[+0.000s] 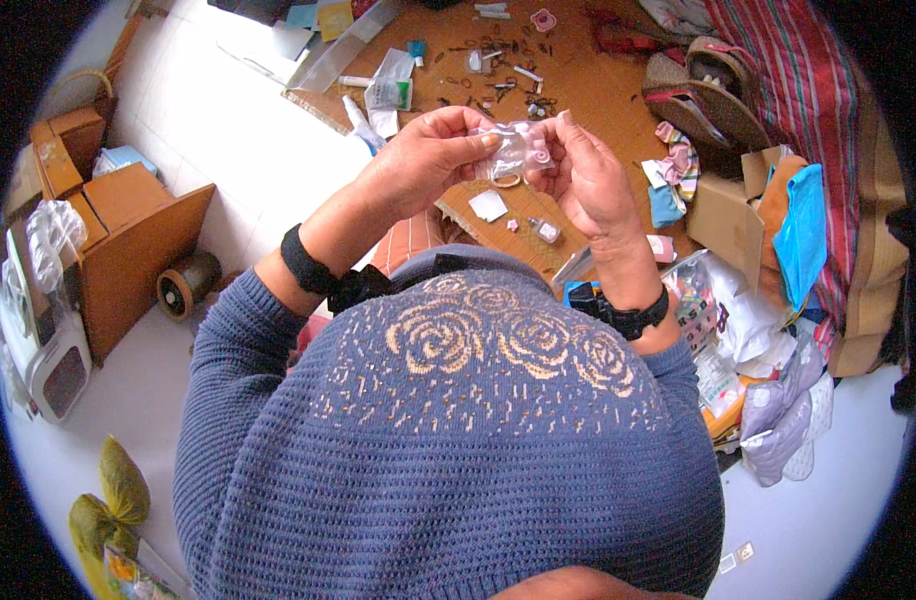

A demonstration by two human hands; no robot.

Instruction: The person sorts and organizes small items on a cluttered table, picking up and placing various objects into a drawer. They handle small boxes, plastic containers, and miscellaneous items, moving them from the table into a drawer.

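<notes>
Between both hands is a small clear plastic bag [512, 150] with pale pink pieces in it. My left hand [431, 154] pinches the bag's left end between thumb and fingers. At its right end, the fingers of my right hand [589, 172] hold the bag; part of them is hidden behind it. Below the bag, on the woven mat [533, 259], lie a white square of paper [488, 205], a tiny pink piece [512, 224] and a small clear bottle [545, 229]. A ring-shaped item [506, 181] shows just under the bag.
Many small dark loops [503, 82] lie scattered on the mat beyond the hands. A tube in a clear bag [390, 94] is at the left. To the right stand an open cardboard box [724, 217] with cloths and a brown hat [698, 105]; a wooden panel [146, 270] is far left.
</notes>
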